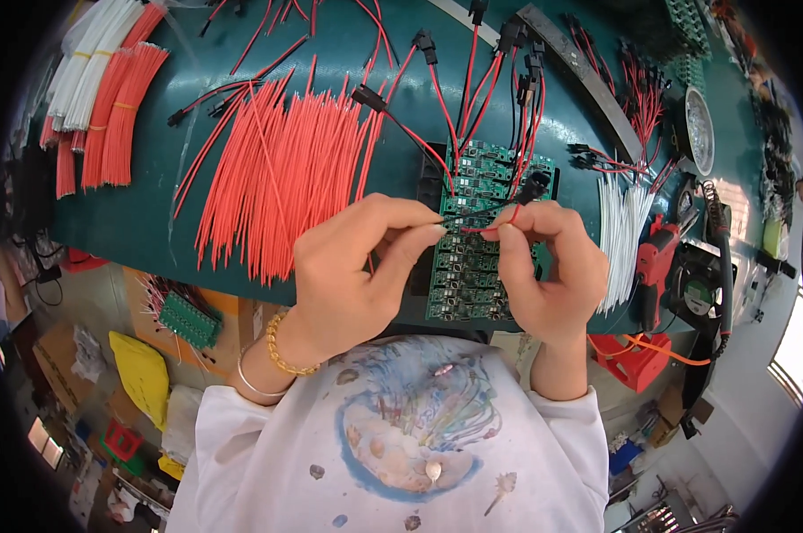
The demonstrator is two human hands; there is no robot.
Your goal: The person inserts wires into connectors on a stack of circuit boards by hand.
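Over the green circuit board panel (472,293), my left hand (361,262) is closed in a pinch at the end of a thin black wire (481,214). That wire seems to belong to a red-and-black connector lead, whose black plug (534,187) lies just beyond my right hand (557,266). Thumb and forefinger of the right hand pinch the lead's red wire (481,230), and its bare end points toward the left fingertips. Several other red-and-black leads (448,111) rise from the far end of the panel. Whether the pinched wire ends touch the board cannot be seen.
Loose red wires (277,178) fan out on the left, with bundled red and white wires (95,89) behind. At right lie white wires (621,231), a red glue gun (657,258), a fan (699,284) and a metal bar (583,84). Another board (188,320) rests on a box below.
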